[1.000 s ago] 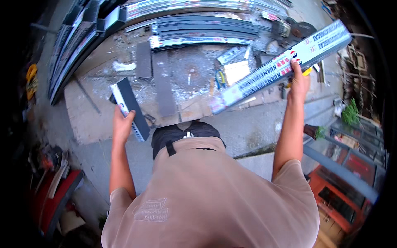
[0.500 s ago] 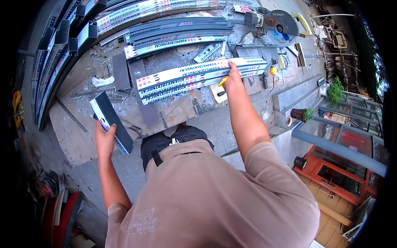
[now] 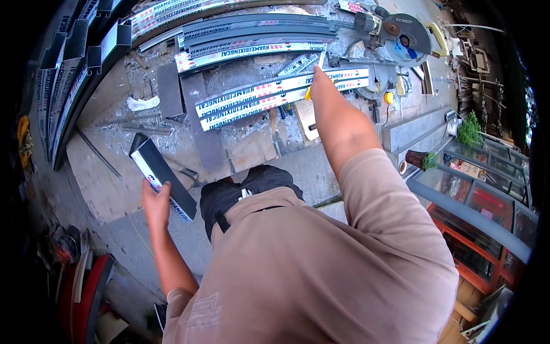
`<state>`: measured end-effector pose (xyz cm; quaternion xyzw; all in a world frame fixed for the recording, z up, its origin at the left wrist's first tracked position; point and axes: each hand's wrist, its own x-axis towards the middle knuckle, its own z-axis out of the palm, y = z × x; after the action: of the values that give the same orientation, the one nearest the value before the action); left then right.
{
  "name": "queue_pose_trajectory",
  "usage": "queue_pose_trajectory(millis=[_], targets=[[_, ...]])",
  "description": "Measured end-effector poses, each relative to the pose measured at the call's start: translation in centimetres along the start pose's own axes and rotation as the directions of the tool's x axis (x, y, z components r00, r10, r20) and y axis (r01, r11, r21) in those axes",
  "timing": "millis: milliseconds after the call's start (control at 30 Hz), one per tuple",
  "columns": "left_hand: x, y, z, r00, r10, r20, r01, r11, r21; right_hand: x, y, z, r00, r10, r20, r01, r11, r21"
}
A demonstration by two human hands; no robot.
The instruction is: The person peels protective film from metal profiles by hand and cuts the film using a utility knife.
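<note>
My left hand (image 3: pixel 156 202) is closed around a short length of dark metal profile (image 3: pixel 172 182) with printed white film along one side, held tilted above the near left of the work surface. Farther out, my right hand (image 3: pixel 322 83) reaches to long film-covered profiles (image 3: pixel 252 102), laid side by side across the middle. Its fingertips are at their far edge. A slim yellow object (image 3: pixel 308 93) pokes out from this closed hand; most of it is hidden, so its kind is unclear.
Beyond lie more dark profiles (image 3: pixel 258 35). A cut-off saw with a large disc guard (image 3: pixel 407 35) stands far right. Long profiles (image 3: pixel 74 80) are stacked at the far left. Metal scraps and a white crumpled piece (image 3: pixel 143 104) litter the worktable (image 3: pixel 103 189).
My right hand has shifted to the far edge of the long profiles, which now show fewer film strips. The left hand still holds the short profile, a little farther right in view.
</note>
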<state>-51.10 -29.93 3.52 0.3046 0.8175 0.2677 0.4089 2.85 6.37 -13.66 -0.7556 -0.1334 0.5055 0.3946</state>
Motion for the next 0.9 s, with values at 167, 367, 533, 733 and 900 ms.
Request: queue_pose_trajectory(millis=[167,367,533,733,900], targets=[[-0.4,-1.3,1.4,0.999,-0.012,-0.033,0.009,0.996,-0.085,-6.3,-3.0,0.8,0.999,-0.033,0.023,0.039,0.916,-0.399],[1.3,1.5,3.4,1.0,-0.001,-0.011,0.0,0.997,-0.078,-6.6,-4.4,0.3,0.996,0.012,-0.09,-0.022,0.994,-0.108],[2.4,3.5,4.1,1.0,0.018,-0.013,-0.019,0.999,-0.047,-11.5,-2.6,-0.5,0.913,-0.109,-0.393,0.046,0.985,-0.168],[5.4,3.6,5.5,0.997,0.058,0.058,-0.057,0.998,-0.016,-20.9,-1.2,2.1,0.374,-0.548,0.749,0.836,-0.15,-0.527],[6.6,6.1,6.3,0.995,0.053,0.089,-0.056,0.998,0.035,-23.9,-2.3,6.6,0.473,-0.179,0.863,0.799,-0.326,-0.506]])
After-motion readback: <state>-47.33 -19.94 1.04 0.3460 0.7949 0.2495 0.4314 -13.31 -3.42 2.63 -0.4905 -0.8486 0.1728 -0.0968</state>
